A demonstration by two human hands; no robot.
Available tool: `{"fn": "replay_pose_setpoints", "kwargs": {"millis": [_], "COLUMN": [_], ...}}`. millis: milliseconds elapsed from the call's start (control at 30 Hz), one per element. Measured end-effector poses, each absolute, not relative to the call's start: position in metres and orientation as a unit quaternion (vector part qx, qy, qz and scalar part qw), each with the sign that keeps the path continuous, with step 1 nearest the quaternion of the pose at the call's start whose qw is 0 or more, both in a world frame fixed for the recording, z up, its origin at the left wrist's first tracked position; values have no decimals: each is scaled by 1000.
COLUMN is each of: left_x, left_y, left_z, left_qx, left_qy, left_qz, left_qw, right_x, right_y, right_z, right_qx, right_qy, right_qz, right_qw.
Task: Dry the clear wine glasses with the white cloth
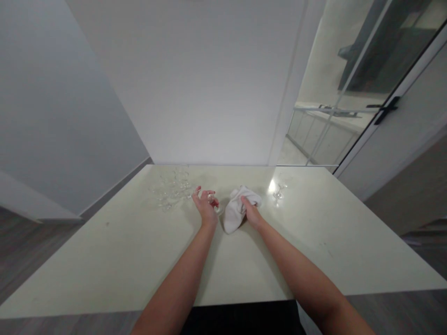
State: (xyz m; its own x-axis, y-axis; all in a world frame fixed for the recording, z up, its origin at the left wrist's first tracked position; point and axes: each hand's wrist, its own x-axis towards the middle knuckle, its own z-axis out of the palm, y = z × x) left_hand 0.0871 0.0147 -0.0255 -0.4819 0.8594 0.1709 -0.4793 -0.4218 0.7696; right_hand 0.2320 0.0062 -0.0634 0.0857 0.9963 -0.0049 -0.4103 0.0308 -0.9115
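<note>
The left hand (205, 204) comes in along a forearm from seven o'clock, palm turned partly up, its fingers bent and slightly spread around a clear glass (218, 210); the hand hides part of the glass, so the exact finger contact is unclear. The right hand (252, 213) reaches in from between four and five o'clock, thumb on top, pinching a bunched white cloth (234, 214); its other fingers are hidden, so I cannot tell how they lie. The cloth is just beside the glass, at its three o'clock. On the pale table (115, 260), a cluster of clear glasses (169, 190) stands at ten o'clock from the left hand, near its fingertips. Another small glass (278, 193) is at two o'clock from the right hand, near a bright reflection. At twelve o'clock a white panel (209, 93) borders the table's far edge.
</note>
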Motion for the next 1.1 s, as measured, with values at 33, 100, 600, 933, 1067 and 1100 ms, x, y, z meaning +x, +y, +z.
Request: {"fn": "replay_pose_setpoints", "kwargs": {"millis": [33,100,600,933,1067,1100], "left_x": [88,90,95,88,89,89], "left_y": [15,13,1,8,9,8], "left_z": [-26,-27,-23,-31,-33,-32], "left_qx": [305,345,652,763,761,759], "left_qy": [335,337,400,400,403,403], "left_qz": [788,773,560,471,471,472], "left_qw": [416,413,319,190,192,198], "right_x": [232,231,232,236,237,238], "right_y": [8,10,-10,-8,-6,-6], "right_z": [-63,-64,-48,-44,-41,-40], "right_qx": [-399,-396,-386,-396,-374,-364], "right_qy": [-361,-360,-457,-455,-470,-473], "right_qz": [570,569,495,526,543,547], "right_qw": [621,624,630,599,586,587]}}
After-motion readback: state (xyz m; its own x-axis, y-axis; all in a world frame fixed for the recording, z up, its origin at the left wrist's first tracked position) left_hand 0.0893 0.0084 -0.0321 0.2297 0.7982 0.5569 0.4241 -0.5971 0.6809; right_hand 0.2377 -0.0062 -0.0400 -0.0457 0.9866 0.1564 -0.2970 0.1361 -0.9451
